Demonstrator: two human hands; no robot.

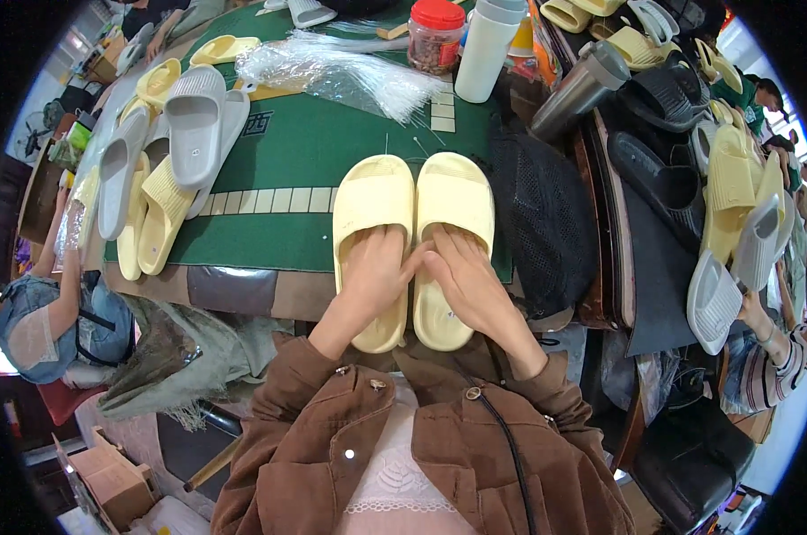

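Two pale-yellow ribbed slippers (374, 196) sit side by side across the near edge of the green cloth (283, 242), the person's left hand (374, 265) inside one, right hand (461, 272) inside the other. Leftward, grey ribbed slippers (195, 120) lie heaped; rightward, a black mesh bag (539, 214); behind, a red-lidded clear jar (434, 40).

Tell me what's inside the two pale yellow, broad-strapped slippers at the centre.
The left hand reaches into the left slipper, the right hand into the right slipper. The straps cover the fingertips; anything else beneath them can't be seen.
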